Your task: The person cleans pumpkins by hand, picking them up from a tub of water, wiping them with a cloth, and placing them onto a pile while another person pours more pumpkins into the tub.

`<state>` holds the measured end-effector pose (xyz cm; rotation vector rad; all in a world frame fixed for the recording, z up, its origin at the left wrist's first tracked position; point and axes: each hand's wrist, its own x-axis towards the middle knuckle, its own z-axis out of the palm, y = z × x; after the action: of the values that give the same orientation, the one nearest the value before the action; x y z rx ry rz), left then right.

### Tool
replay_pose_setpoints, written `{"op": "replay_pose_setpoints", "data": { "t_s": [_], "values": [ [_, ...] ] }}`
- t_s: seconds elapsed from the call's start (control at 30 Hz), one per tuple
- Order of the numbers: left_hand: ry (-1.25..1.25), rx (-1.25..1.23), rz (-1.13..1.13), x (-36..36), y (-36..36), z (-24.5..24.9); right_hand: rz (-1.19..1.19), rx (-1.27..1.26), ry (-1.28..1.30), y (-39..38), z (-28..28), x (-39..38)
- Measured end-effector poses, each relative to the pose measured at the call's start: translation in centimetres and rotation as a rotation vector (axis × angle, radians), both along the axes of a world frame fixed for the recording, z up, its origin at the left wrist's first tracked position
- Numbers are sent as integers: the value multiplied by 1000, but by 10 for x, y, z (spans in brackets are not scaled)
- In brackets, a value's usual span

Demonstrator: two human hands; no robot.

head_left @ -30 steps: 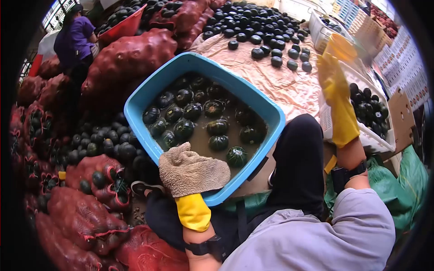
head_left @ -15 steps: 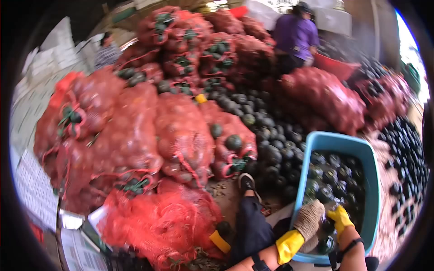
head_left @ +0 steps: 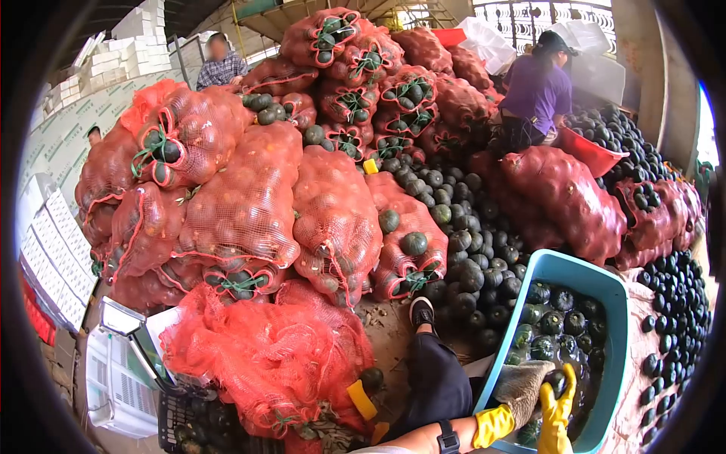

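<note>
My left hand, in a yellow glove with a beige cloth mitt over it, and my right hand, in a yellow glove, meet at the near end of a blue tub. Between them is one dark green squash; the right fingers curl around it and the mitt presses against it. The tub holds murky water and several more squashes.
Red net sacks of squash are stacked high ahead. Loose squashes lie between sacks and tub, more on a cloth at right. A person in purple bends over a red basin. White crates stand at lower left.
My head turned from the tub toward the sack pile. My right hand came down from the white crate into the tub and closed on a squash beside the mitt.
</note>
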<state>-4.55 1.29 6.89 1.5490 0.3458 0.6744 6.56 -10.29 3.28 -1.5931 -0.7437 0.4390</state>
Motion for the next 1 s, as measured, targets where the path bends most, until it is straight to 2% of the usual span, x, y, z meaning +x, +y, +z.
{"op": "replay_pose_setpoints", "data": {
  "t_s": [0.03,0.07,0.13,0.17,0.27,0.3,0.33,0.37,0.4,0.43,0.47,0.53,0.6,0.67,0.7,0.73,0.77,0.8,0.83,0.87,0.9,0.93,0.97,1.0],
  "values": [
    [-76,-258,-131,7,-9,-2,-205,-172,28,13,-1,19],
    [-106,-468,-221,12,-17,-6,-240,-108,372,7,0,31],
    [-101,-531,-276,12,-20,-3,-287,-46,220,-3,-20,39],
    [-85,-483,-273,10,-18,0,-293,-77,48,-10,-31,24],
    [129,68,-177,-4,-1,19,-17,45,-93,-21,-33,-30],
    [290,289,-171,-5,2,34,-29,-47,-179,-17,-18,-20],
    [517,501,-202,-2,2,51,-29,-82,-82,-8,-3,-4],
    [778,704,-290,0,-2,78,-126,-12,25,-1,-16,11],
    [620,620,-242,3,0,48,-224,61,127,5,-31,28],
    [386,463,-189,2,0,19,-303,-30,50,2,-42,43],
    [234,346,-164,1,1,12,-233,165,280,2,-25,24],
    [134,179,-140,0,-1,5,-66,66,237,-11,-3,-22],
    [105,91,-146,1,-1,6,-23,52,-168,-14,-6,-42],
    [84,-28,-181,3,-2,3,-10,-54,-159,-3,-11,2],
    [67,-127,-207,5,-7,1,-209,12,84,13,-13,11],
    [34,-273,-242,7,-7,-1,-401,-118,-140,18,-22,28],
    [-19,-461,-280,12,-9,-2,-301,-25,-113,17,-34,31],
    [-74,-671,-309,15,-12,-2,-206,53,-78,9,-20,15],
    [-129,-864,-321,18,-13,-3,35,103,146,-5,-4,2],
    [-164,-974,-312,20,-11,-2,131,179,-93,-11,-5,-3],
    [-191,-986,-291,20,-6,5,192,129,90,-8,16,5],
    [-65,-599,-245,16,-5,11,253,79,278,-6,35,13],
    [129,-134,-143,12,-3,19,154,-72,259,-7,5,33],
    [286,229,-12,8,-2,27,65,-127,119,-1,1,27]
  ]
}}
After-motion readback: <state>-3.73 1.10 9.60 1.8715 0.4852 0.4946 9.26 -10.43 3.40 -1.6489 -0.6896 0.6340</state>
